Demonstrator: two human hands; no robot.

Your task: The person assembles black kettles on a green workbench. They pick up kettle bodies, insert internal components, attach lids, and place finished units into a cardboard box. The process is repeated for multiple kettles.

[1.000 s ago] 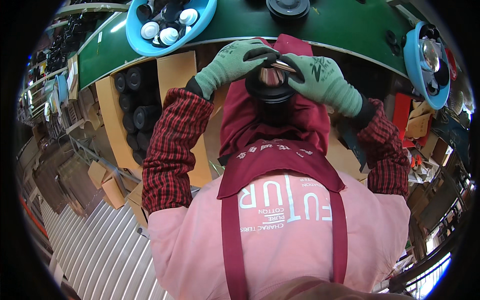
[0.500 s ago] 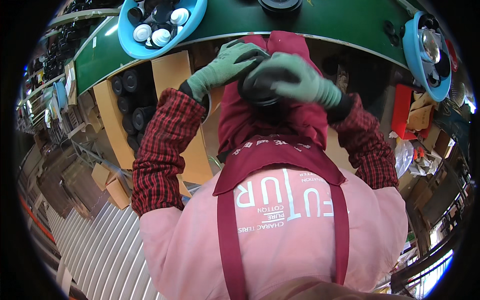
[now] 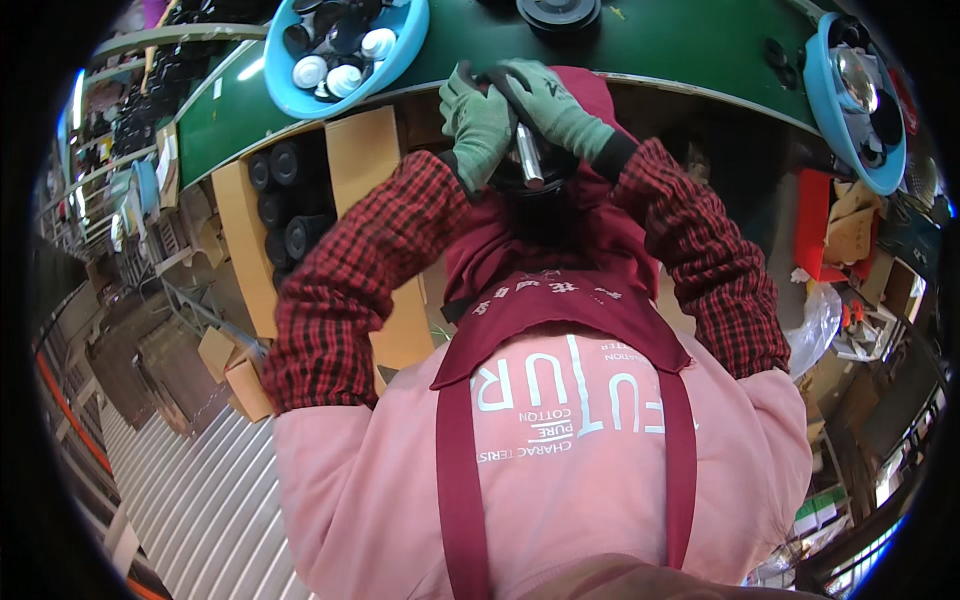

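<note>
My hands, in green gloves, meet over my lap near the edge of the green table. My left hand [image 3: 478,128] is closed, its fingers curled against a black part [image 3: 508,92] between the hands. From the other side my right hand [image 3: 556,112] wraps round the same part. A silver metal rod [image 3: 529,165] sticks out below the gloves, pointing toward me. Beneath it a black round piece [image 3: 512,182] rests against my dark red apron, mostly hidden by the hands. How rod and black pieces join cannot be made out.
A blue basin [image 3: 418,50] of black and white caps stands at the table's left; another blue basin [image 3: 815,105] holds black and metal parts at right. Black discs [image 3: 558,12] lie stacked on the green table [image 3: 660,50]. Below are a cardboard box [image 3: 240,240] of black cylinders and a red box [image 3: 808,225].
My right hand, blurred over a black round piece before, has come up beside the left. Both hands now close together round the black part, and the silver rod shows. The view has shifted slightly.
</note>
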